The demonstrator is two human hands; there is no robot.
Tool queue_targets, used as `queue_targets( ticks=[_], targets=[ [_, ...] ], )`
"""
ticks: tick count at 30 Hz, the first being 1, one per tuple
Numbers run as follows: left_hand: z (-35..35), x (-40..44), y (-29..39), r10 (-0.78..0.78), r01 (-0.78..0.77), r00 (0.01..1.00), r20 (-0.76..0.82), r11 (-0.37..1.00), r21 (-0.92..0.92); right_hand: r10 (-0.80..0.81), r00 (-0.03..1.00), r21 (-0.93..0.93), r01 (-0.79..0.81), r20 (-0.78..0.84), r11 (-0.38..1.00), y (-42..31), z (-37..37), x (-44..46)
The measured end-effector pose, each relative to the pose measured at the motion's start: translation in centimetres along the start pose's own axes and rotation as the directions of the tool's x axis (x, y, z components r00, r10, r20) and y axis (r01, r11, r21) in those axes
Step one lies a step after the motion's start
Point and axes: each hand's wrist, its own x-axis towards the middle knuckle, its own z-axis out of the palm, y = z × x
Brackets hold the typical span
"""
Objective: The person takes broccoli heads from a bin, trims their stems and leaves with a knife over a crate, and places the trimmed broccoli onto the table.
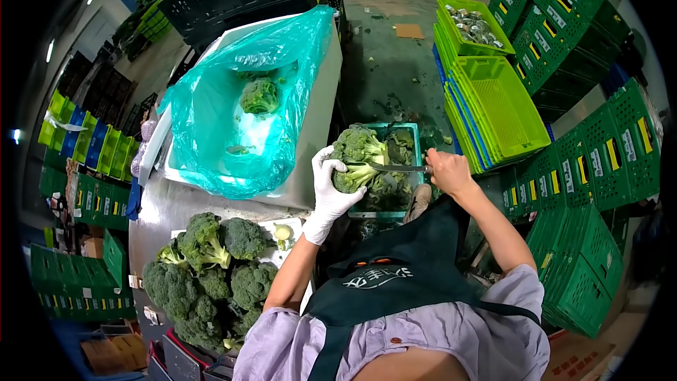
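Observation:
My left hand, in a white glove, grips a head of broccoli with its pale stalk turned to the right. Bare and closed, my right hand holds a knife by its handle. The blade points left and reaches the broccoli's stalk. Beneath the broccoli and knife is a teal crate with green leaves and trimmings. A pile of broccoli lies on the metal table at the lower left, beside a white board with a cut stalk piece.
A white box lined with a teal plastic bag holds a broccoli head at the upper left. Lime green crates stand stacked on the right, one with packed items. Dark green crates rise behind them. A shoe shows beside the teal crate.

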Motion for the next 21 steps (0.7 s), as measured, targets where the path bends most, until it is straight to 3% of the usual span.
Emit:
queue_targets(
  ticks=[5, 8, 15, 21],
  targets=[
    [0.3, -0.3, 0.1, -0.109, 0.109, 0.994, -0.014, 0.993, 0.053, 0.044, 0.993, -0.118, -0.031, 0.111, 0.993, -0.3, 1.8, 0.4],
    [0.0, -1.0, -0.4, -0.207, 0.206, 0.978, -0.005, 0.972, 0.113, 0.011, 0.988, -0.081, 0.001, 0.154, 0.997, -0.8, 2.2, 0.1],
    [-0.4, -1.2, -0.5, -0.258, 0.256, 0.966, 0.017, 0.965, 0.063, -0.009, 0.989, -0.063, 0.019, 0.150, 0.998, -0.8, 2.7, -0.2],
    [-0.3, -1.0, -0.7, -0.185, 0.174, 0.981, 0.059, 0.972, 0.159, 0.087, 0.960, -0.135, -0.052, 0.265, 0.989, 0.2, 4.9, 0.2]
  ],
)
